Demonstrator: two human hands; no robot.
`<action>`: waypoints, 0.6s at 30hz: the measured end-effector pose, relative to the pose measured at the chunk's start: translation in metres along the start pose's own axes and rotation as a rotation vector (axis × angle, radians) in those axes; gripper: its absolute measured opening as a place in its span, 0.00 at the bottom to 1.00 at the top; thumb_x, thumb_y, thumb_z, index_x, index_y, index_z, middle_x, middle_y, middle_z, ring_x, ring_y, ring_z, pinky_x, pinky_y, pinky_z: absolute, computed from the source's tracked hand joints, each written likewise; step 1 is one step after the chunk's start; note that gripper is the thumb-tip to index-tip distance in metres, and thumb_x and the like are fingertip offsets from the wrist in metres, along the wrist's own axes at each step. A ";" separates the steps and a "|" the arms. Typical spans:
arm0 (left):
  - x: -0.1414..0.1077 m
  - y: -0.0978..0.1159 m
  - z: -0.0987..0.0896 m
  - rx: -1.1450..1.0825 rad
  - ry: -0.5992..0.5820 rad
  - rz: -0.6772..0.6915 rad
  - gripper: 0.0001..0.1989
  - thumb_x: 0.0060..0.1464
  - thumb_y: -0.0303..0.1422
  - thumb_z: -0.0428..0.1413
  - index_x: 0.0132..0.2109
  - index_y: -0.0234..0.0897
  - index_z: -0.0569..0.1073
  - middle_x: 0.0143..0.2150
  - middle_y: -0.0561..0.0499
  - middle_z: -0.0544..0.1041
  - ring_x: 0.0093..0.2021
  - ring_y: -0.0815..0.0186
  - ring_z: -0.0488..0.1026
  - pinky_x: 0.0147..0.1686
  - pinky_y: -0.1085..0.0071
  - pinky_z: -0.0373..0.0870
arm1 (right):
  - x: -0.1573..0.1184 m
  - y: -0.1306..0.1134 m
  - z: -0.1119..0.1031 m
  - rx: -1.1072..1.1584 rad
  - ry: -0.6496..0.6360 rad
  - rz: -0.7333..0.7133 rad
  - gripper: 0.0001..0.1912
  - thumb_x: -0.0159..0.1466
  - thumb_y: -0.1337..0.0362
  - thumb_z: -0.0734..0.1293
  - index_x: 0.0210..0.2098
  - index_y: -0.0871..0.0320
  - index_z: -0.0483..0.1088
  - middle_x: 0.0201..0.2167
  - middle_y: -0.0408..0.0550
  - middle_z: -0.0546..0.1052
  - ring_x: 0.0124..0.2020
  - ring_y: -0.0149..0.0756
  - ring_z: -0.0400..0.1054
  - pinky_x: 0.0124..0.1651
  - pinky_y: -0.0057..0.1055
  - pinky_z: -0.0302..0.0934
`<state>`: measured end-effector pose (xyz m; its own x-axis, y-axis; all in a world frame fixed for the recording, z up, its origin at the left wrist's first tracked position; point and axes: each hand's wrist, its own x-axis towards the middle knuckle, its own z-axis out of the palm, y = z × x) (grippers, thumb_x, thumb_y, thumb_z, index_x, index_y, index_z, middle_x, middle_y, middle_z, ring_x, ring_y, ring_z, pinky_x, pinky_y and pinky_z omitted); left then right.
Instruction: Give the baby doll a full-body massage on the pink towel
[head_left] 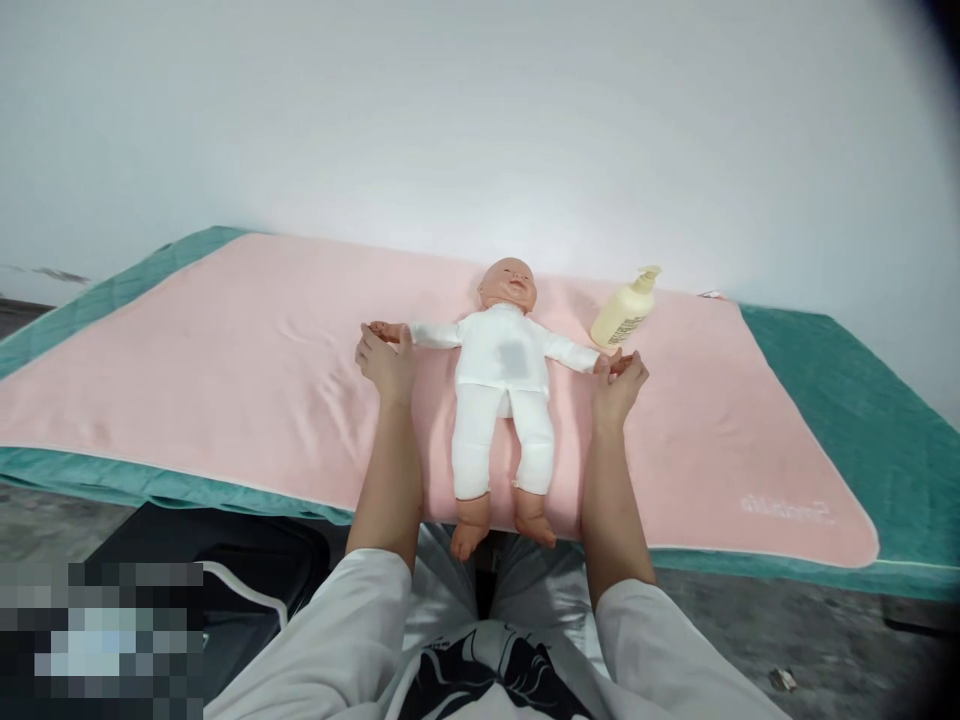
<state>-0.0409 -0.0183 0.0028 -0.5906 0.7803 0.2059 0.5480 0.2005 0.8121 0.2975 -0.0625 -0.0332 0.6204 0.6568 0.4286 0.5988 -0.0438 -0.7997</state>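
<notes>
We see the doll (505, 365) face up at our twelve o'clock on the pink blanket (187, 370). Our left hand (387, 368), at its nine, and right hand (616, 392), near its four, have fingers clamped on it, probably keeping it outstretched. The pump bottle (622, 314), at twelve from our right hand, seems placed for easy reach.
</notes>
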 end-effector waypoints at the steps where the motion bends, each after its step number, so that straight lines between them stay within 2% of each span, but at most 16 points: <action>1: 0.000 0.002 0.000 0.071 -0.015 -0.077 0.39 0.60 0.46 0.51 0.70 0.26 0.51 0.69 0.30 0.56 0.71 0.45 0.49 0.68 0.48 0.48 | 0.001 0.001 -0.001 -0.059 -0.006 0.021 0.34 0.65 0.49 0.59 0.64 0.64 0.55 0.58 0.66 0.62 0.58 0.51 0.63 0.59 0.51 0.61; 3: -0.001 0.005 0.000 0.174 -0.043 -0.189 0.41 0.59 0.48 0.51 0.70 0.26 0.51 0.71 0.32 0.53 0.73 0.43 0.44 0.69 0.47 0.45 | 0.003 0.004 -0.001 -0.186 -0.017 0.062 0.34 0.65 0.49 0.59 0.62 0.67 0.58 0.57 0.68 0.66 0.61 0.56 0.58 0.64 0.57 0.52; 6: 0.000 0.005 0.001 0.272 -0.096 -0.215 0.43 0.59 0.51 0.49 0.70 0.24 0.51 0.72 0.33 0.50 0.73 0.43 0.39 0.70 0.48 0.41 | 0.005 0.005 -0.002 -0.329 -0.064 0.133 0.34 0.66 0.51 0.58 0.61 0.72 0.60 0.56 0.72 0.69 0.64 0.60 0.54 0.67 0.58 0.44; 9: 0.001 0.001 0.000 0.359 -0.155 -0.206 0.43 0.59 0.52 0.46 0.69 0.21 0.52 0.73 0.32 0.47 0.74 0.42 0.35 0.70 0.46 0.37 | 0.006 0.005 -0.001 -0.396 -0.114 0.168 0.37 0.66 0.50 0.58 0.62 0.76 0.59 0.58 0.75 0.67 0.65 0.62 0.53 0.67 0.56 0.43; 13: 0.003 -0.002 -0.001 0.414 -0.197 -0.184 0.43 0.60 0.53 0.44 0.68 0.19 0.54 0.73 0.31 0.47 0.74 0.43 0.34 0.70 0.46 0.37 | 0.005 0.006 0.000 -0.414 -0.135 0.154 0.38 0.65 0.50 0.58 0.62 0.77 0.58 0.60 0.76 0.65 0.65 0.63 0.53 0.67 0.57 0.43; 16: 0.003 -0.003 -0.001 0.390 -0.189 -0.186 0.43 0.60 0.54 0.44 0.68 0.21 0.54 0.73 0.32 0.47 0.74 0.43 0.34 0.69 0.45 0.36 | 0.007 0.009 0.001 -0.375 -0.129 0.144 0.37 0.65 0.50 0.59 0.61 0.76 0.59 0.58 0.76 0.66 0.64 0.63 0.54 0.67 0.58 0.42; 18: 0.004 -0.004 -0.001 0.343 -0.140 -0.176 0.41 0.59 0.54 0.46 0.67 0.25 0.56 0.72 0.32 0.50 0.73 0.42 0.37 0.69 0.44 0.38 | 0.008 0.010 0.000 -0.295 -0.114 0.135 0.35 0.64 0.50 0.59 0.60 0.73 0.60 0.56 0.73 0.67 0.62 0.61 0.56 0.66 0.59 0.45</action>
<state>-0.0458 -0.0166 0.0004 -0.6195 0.7849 -0.0155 0.6257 0.5056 0.5940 0.3084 -0.0580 -0.0382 0.6537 0.7091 0.2643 0.6460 -0.3410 -0.6830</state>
